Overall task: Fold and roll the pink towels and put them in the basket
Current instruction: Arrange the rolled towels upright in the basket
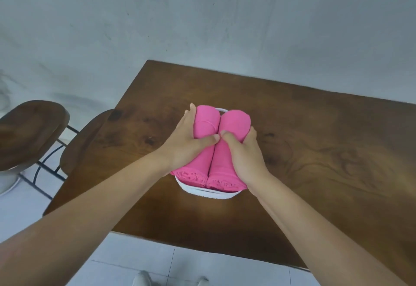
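Two rolled pink towels lie side by side in a small white basket (208, 192) at the middle of the table. My left hand (189, 143) grips the left towel roll (206, 121) from its outer side, thumb pressed into the gap between the rolls. My right hand (244, 153) grips the right towel roll (236, 122) the same way, thumb at the gap and fingers wrapped around its right side. Both rolls stick out past the basket's far rim, and their spiral ends face me at the near rim. Most of the basket is hidden under the towels and hands.
The basket stands on a dark wooden table (315, 150) against a grey wall. Two wooden stools (29, 132) with metal legs stand at the table's left side. White tiled floor and my shoes (144, 279) show below the near edge.
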`<move>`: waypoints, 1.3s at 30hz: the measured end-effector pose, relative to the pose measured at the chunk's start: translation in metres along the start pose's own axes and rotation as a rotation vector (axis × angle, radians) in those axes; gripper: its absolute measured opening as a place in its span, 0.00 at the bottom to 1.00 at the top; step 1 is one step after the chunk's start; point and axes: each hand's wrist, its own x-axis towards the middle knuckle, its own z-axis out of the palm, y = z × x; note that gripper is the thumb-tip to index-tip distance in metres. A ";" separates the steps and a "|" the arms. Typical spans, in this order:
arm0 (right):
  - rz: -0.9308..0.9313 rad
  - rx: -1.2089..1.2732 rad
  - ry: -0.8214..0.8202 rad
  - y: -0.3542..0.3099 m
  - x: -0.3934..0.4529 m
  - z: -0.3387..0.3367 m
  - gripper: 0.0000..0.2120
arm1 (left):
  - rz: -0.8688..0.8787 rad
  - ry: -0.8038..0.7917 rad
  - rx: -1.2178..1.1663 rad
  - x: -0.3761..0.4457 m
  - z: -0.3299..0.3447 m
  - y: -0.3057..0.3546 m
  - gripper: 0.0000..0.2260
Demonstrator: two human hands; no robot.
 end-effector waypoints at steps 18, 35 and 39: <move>-0.031 -0.105 0.028 -0.095 0.153 0.143 0.39 | 0.018 0.129 0.066 0.141 -0.163 -0.024 0.44; 0.069 -0.250 0.018 -0.142 0.280 0.197 0.54 | 0.066 0.183 0.174 0.296 -0.237 -0.063 0.51; 0.062 -0.232 0.014 -0.141 0.284 0.194 0.55 | 0.065 0.195 0.169 0.309 -0.238 -0.072 0.49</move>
